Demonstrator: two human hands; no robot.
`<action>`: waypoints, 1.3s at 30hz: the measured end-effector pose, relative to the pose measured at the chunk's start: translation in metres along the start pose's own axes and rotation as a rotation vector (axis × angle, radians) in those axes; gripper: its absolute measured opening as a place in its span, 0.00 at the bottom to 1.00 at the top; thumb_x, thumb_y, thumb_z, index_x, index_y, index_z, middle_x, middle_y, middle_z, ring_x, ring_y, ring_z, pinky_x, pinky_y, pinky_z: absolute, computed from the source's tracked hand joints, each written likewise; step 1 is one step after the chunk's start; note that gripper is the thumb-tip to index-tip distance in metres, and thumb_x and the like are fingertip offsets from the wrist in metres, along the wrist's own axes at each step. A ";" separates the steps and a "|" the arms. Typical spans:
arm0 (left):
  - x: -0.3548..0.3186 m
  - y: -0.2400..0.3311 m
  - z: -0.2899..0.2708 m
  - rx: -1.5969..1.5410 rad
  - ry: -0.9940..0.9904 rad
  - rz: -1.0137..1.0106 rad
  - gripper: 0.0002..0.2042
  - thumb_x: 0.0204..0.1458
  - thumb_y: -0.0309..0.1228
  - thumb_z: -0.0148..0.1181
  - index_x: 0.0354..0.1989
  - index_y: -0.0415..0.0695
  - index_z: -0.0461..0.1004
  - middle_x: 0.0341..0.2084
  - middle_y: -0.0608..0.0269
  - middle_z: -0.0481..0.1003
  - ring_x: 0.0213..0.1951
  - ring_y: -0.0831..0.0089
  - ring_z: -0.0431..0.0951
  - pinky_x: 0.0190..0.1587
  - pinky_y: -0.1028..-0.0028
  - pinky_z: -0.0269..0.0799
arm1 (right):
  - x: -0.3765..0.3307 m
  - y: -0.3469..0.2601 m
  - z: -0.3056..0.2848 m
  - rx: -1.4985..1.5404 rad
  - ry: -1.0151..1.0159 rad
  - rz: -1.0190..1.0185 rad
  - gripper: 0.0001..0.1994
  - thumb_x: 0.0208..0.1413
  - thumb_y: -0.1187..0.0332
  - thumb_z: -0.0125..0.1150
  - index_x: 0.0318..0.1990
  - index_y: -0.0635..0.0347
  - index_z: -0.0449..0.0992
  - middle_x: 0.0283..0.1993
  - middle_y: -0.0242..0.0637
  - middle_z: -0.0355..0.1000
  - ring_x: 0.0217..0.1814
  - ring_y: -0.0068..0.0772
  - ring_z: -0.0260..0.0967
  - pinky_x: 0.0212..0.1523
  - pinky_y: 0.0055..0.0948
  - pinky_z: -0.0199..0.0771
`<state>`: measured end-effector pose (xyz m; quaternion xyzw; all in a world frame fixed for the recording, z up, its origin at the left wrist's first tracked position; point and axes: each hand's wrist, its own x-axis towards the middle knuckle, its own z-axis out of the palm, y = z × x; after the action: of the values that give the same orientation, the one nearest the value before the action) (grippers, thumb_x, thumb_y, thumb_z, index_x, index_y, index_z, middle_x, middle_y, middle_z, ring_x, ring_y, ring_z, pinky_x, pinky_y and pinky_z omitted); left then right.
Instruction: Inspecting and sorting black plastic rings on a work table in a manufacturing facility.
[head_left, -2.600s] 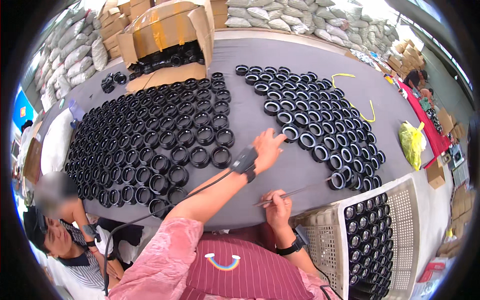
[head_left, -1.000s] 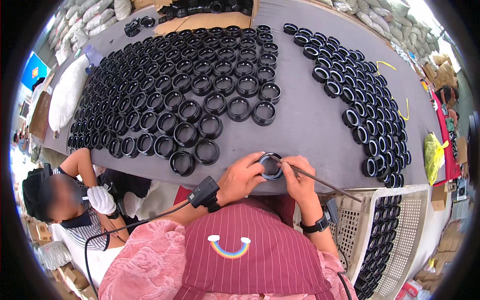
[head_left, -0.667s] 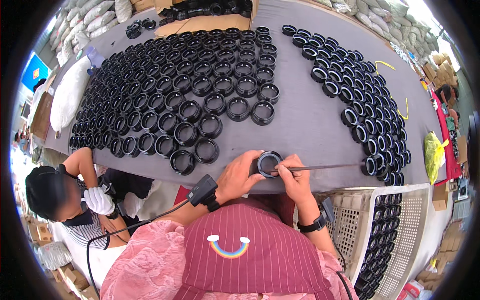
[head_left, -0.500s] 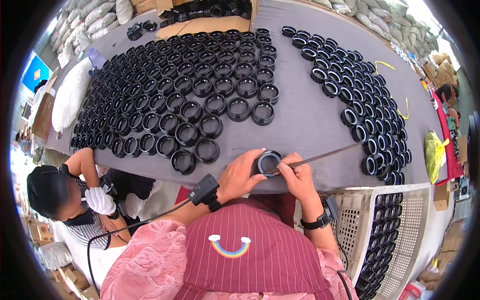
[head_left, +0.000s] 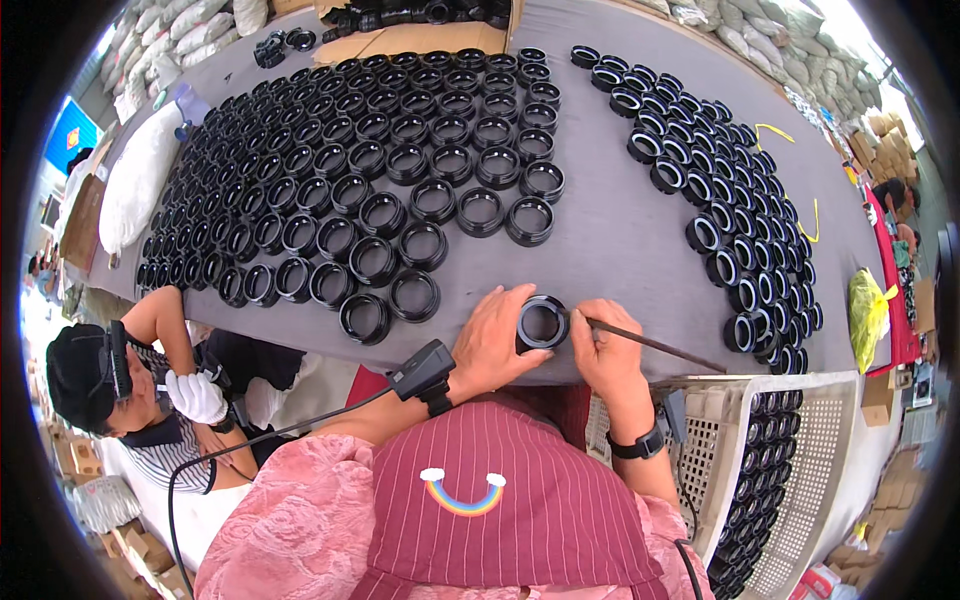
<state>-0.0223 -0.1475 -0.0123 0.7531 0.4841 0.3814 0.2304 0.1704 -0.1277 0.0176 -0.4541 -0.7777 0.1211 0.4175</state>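
Head view looks down past a striped maroon apron (head_left: 500,500) and pink sleeves to the near edge of a long grey counter (head_left: 620,240). Both hands meet at that edge, close together. The left hand (head_left: 490,345), with a small black device (head_left: 422,368) strapped at the wrist, curls its fingers around a black ring (head_left: 541,323) and holds it standing just above the counter. The right hand (head_left: 605,345), a dark watch (head_left: 638,445) on its wrist, pinches a thin dark stick (head_left: 650,343) whose tip touches the ring's right rim while the rest points off to the right. Just right of the hands a pale slotted crate (head_left: 800,480) holds rows of more black rings. At the lower left another person (head_left: 130,390) in a dark cap and white gloves sits below the counter edge. Farther out, a wide field of black rings (head_left: 370,170) lies flat in rows on the left half of the counter, and a curved band of rings (head_left: 720,190) runs down the right half. Beyond these, a cardboard box (head_left: 420,35) and pale sacks (head_left: 170,45) sit at the far end.
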 end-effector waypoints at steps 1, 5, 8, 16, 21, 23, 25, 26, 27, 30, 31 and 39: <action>0.000 0.000 0.000 -0.003 0.001 -0.004 0.40 0.40 0.37 0.74 0.61 0.39 0.60 0.51 0.46 0.72 0.56 0.47 0.71 0.66 0.52 0.59 | 0.000 -0.006 -0.006 -0.037 -0.025 0.022 0.05 0.52 0.75 0.63 0.27 0.59 0.72 0.25 0.41 0.72 0.26 0.48 0.68 0.28 0.41 0.68; 0.000 -0.001 -0.001 -0.003 -0.029 -0.023 0.40 0.40 0.37 0.74 0.61 0.39 0.59 0.51 0.46 0.72 0.56 0.47 0.71 0.67 0.51 0.58 | -0.003 -0.003 -0.004 -0.064 -0.052 0.029 0.05 0.52 0.75 0.61 0.26 0.60 0.72 0.23 0.42 0.71 0.27 0.49 0.69 0.28 0.40 0.69; 0.000 0.001 0.000 0.019 -0.016 -0.024 0.39 0.40 0.36 0.74 0.61 0.39 0.59 0.49 0.46 0.72 0.54 0.45 0.71 0.66 0.51 0.59 | -0.010 -0.009 0.006 0.145 -0.111 0.189 0.05 0.52 0.75 0.60 0.25 0.61 0.73 0.22 0.42 0.71 0.28 0.47 0.71 0.29 0.38 0.70; 0.005 0.005 -0.018 -0.247 -0.071 -0.202 0.38 0.40 0.35 0.73 0.60 0.39 0.60 0.50 0.48 0.71 0.56 0.46 0.70 0.62 0.55 0.63 | -0.036 0.009 0.025 0.823 0.202 0.496 0.07 0.65 0.73 0.51 0.40 0.64 0.75 0.34 0.35 0.75 0.31 0.23 0.69 0.37 0.24 0.71; 0.046 0.014 -0.070 0.460 -0.126 0.073 0.29 0.35 0.31 0.68 0.50 0.40 0.67 0.48 0.49 0.72 0.47 0.53 0.71 0.48 0.59 0.67 | -0.047 0.030 0.007 0.588 0.335 0.406 0.07 0.67 0.70 0.50 0.42 0.63 0.73 0.29 0.32 0.71 0.28 0.19 0.66 0.33 0.23 0.70; 0.056 0.005 -0.073 0.588 -0.169 0.171 0.26 0.36 0.29 0.65 0.49 0.39 0.71 0.51 0.46 0.71 0.49 0.52 0.71 0.50 0.58 0.68 | -0.042 0.030 -0.008 0.610 0.377 0.559 0.07 0.67 0.69 0.49 0.41 0.62 0.72 0.29 0.33 0.71 0.25 0.20 0.65 0.29 0.24 0.69; 0.054 -0.032 -0.056 0.658 -0.164 0.211 0.27 0.37 0.29 0.64 0.51 0.39 0.71 0.53 0.45 0.70 0.51 0.51 0.70 0.52 0.58 0.67 | -0.030 0.032 -0.019 0.816 0.421 0.779 0.12 0.70 0.60 0.47 0.36 0.56 0.66 0.26 0.34 0.69 0.16 0.21 0.58 0.17 0.26 0.62; 0.055 -0.036 -0.050 0.740 -0.160 0.223 0.28 0.38 0.28 0.64 0.53 0.39 0.71 0.55 0.44 0.69 0.53 0.49 0.70 0.54 0.58 0.67 | -0.029 0.034 -0.028 0.805 0.444 0.774 0.12 0.70 0.60 0.47 0.36 0.56 0.66 0.26 0.34 0.69 0.16 0.21 0.58 0.17 0.26 0.62; 0.054 -0.037 -0.045 0.680 -0.134 0.192 0.29 0.40 0.28 0.66 0.56 0.40 0.70 0.57 0.44 0.68 0.57 0.48 0.68 0.57 0.57 0.66 | -0.027 0.036 -0.041 1.077 0.383 0.857 0.15 0.69 0.56 0.46 0.34 0.55 0.65 0.24 0.34 0.68 0.14 0.22 0.56 0.16 0.26 0.59; 0.058 -0.003 -0.045 0.621 -0.128 0.215 0.28 0.41 0.30 0.68 0.55 0.40 0.71 0.58 0.45 0.67 0.57 0.48 0.68 0.56 0.56 0.66 | -0.018 0.046 -0.055 1.283 0.377 0.990 0.21 0.68 0.46 0.44 0.30 0.52 0.63 0.18 0.33 0.63 0.11 0.22 0.50 0.13 0.26 0.52; 0.054 0.005 -0.044 0.578 -0.110 0.225 0.27 0.42 0.32 0.68 0.54 0.40 0.72 0.57 0.45 0.68 0.56 0.48 0.68 0.55 0.56 0.66 | -0.013 0.049 -0.059 1.249 0.371 1.018 0.21 0.68 0.47 0.45 0.28 0.51 0.63 0.17 0.32 0.62 0.11 0.22 0.50 0.13 0.26 0.52; 0.028 0.024 -0.024 0.349 -0.089 0.419 0.20 0.44 0.33 0.67 0.48 0.43 0.76 0.56 0.51 0.71 0.54 0.53 0.72 0.53 0.58 0.67 | 0.031 0.113 -0.061 0.519 0.592 0.643 0.21 0.66 0.52 0.51 0.27 0.57 0.74 0.19 0.33 0.68 0.16 0.28 0.62 0.18 0.31 0.61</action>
<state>-0.0212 -0.1331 0.0291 0.8811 0.3655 0.2982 0.0343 0.2781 -0.0508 0.0084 -0.5669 -0.3912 0.2989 0.6605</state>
